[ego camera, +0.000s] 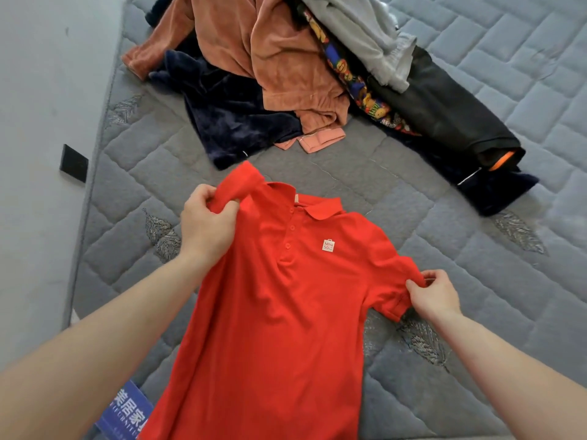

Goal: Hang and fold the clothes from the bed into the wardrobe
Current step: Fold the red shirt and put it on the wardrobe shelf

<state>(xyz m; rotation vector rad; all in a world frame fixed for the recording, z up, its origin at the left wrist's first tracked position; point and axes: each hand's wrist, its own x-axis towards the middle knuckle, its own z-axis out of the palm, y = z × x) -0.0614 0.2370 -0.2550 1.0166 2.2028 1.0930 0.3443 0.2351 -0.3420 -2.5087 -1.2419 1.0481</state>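
Observation:
A red polo shirt point(279, 306) lies front side up on the grey quilted mattress point(476, 281), with its collar pointing away from me and a small white logo on the chest. My left hand point(206, 227) grips the shirt's left sleeve, lifted and bunched near the shoulder. My right hand point(435, 293) pinches the edge of the right sleeve, which lies flat on the mattress. A pile of clothes point(286, 74) sits further up the bed. No wardrobe is in view.
The pile holds a brown velvet garment point(279, 52), a dark navy plush one point(228, 122), a grey one point(365, 30), a patterned one and a black one point(444, 115). A white wall point(38, 122) with a black socket plate point(73, 163) runs along the left. A blue label point(127, 414) lies at the mattress's near corner.

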